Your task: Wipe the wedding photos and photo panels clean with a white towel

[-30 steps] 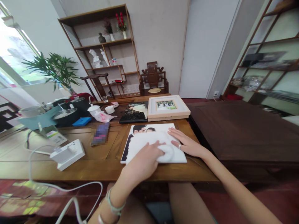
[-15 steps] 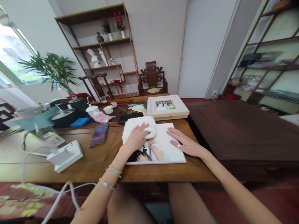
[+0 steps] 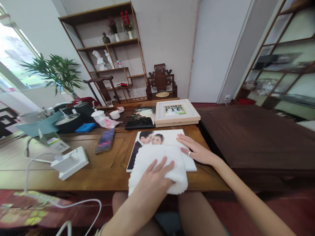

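A white towel covers the lower part of a photo panel and hangs over the table's front edge. My left hand grips the towel from above, fingers bent into the cloth, the thumb partly hidden in a fold. Flat on the panel's right side rests my right hand, fingers stretched out, with a ring on one of them. The panel shows two people against a white background and lies face up near the front edge of the wooden table.
Behind the panel lie a dark photo panel and a light wooden picture frame. To the left are a white power strip, a blue box, a white pot and cables. A dark brown table stands right.
My left hand has drawn the towel from the panel's upper left down toward me, over its lower edge. The two printed heads are now uncovered. My right hand stays in place.
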Available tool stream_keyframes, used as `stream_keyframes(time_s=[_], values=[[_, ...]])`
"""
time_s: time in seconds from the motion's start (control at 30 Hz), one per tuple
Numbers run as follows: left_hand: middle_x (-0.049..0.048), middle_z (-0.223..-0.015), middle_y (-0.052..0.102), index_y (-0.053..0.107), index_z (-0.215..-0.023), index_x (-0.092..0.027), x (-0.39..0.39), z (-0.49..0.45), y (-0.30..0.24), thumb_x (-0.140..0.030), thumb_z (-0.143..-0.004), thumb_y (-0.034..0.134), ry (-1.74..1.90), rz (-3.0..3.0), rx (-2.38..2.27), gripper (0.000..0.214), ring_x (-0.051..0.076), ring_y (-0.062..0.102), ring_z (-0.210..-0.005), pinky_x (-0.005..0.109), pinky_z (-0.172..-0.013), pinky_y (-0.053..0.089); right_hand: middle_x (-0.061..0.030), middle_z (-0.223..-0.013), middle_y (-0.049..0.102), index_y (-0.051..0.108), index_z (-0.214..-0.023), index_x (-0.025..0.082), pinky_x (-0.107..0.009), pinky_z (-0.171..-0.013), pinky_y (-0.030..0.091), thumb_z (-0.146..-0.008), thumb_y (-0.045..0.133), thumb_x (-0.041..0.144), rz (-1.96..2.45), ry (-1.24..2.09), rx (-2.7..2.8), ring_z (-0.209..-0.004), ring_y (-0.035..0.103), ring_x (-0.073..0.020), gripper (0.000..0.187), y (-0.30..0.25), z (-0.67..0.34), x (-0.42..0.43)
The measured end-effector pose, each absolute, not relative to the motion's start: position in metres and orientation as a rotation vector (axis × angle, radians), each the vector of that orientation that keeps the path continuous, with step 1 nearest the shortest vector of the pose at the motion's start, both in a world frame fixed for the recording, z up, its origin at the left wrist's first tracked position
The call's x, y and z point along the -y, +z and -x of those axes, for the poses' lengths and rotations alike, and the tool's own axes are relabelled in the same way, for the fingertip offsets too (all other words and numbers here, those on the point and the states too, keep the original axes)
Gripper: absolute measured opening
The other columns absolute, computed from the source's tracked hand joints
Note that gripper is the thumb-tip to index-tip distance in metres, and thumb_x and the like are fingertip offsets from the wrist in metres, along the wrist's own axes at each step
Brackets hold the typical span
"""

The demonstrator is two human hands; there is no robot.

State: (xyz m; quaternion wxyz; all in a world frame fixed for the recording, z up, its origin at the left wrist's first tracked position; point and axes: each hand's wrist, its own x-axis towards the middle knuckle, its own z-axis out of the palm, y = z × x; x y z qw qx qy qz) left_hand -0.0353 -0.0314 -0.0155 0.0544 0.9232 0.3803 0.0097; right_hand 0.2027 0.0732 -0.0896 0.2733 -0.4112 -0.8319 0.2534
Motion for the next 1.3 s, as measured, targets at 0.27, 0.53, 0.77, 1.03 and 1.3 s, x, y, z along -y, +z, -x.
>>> stream_keyframes(time_s=[0.27,0.53,0.77,1.03,1.3], values=[[0.0086,-0.14,0.045,0.066,-0.101,-0.018,-0.021,0.053,-0.013,-0.008,-0.084,0.05,0.048,-2.748,-1.372,0.025,0.027,0.032,-0.135,0.045,-0.108,0.031,-0.004,-0.152,0.028,0.039,-0.14,0.028,-0.049,-0.115,0.018,-0.09,0.041,0.053,1.075,0.674,2.225,-0.141,0.02,-0.0251,0.056,-0.092,-0.202,-0.075],[0.0164,-0.124,0.057,0.064,-0.102,-0.015,-0.082,0.063,-0.017,-0.016,-0.086,0.05,0.152,-2.766,-1.58,0.021,0.03,0.049,-0.121,0.041,-0.097,0.042,-0.005,-0.152,0.028,0.039,-0.139,0.027,-0.049,-0.115,0.018,-0.09,0.04,0.052,1.076,0.668,2.237,-0.141,0.019,-0.0232,0.055,-0.09,-0.2,-0.075],[0.0149,-0.115,0.063,0.066,-0.093,-0.013,-0.095,0.07,-0.014,0.0,-0.076,0.047,0.11,-2.744,-1.526,0.029,0.028,0.045,-0.125,0.041,-0.1,0.039,-0.0061,-0.152,0.027,0.039,-0.14,0.025,-0.048,-0.115,0.017,-0.09,0.04,0.051,1.085,0.673,2.234,-0.141,0.019,-0.0233,0.056,-0.089,-0.2,-0.074],[0.0068,-0.13,0.055,0.064,-0.097,-0.019,-0.014,0.064,0.003,-0.001,-0.08,0.046,0.038,-2.637,-1.142,0.031,0.023,0.037,-0.132,0.041,-0.11,0.029,-0.0072,-0.152,0.026,0.038,-0.14,0.023,-0.048,-0.115,0.017,-0.09,0.038,0.053,1.095,0.664,2.255,-0.141,0.018,-0.0232,0.058,-0.093,-0.202,-0.076],[0.0063,-0.134,0.052,0.064,-0.098,-0.019,0.004,0.046,0.003,0.002,-0.079,0.044,0.13,-2.613,-1.01,0.035,0.019,0.038,-0.132,0.04,-0.112,0.025,-0.0073,-0.151,0.029,0.038,-0.14,0.025,-0.05,-0.115,0.018,-0.09,0.037,0.053,1.056,0.648,2.255,-0.141,0.02,-0.0251,0.057,-0.096,-0.204,-0.077]])
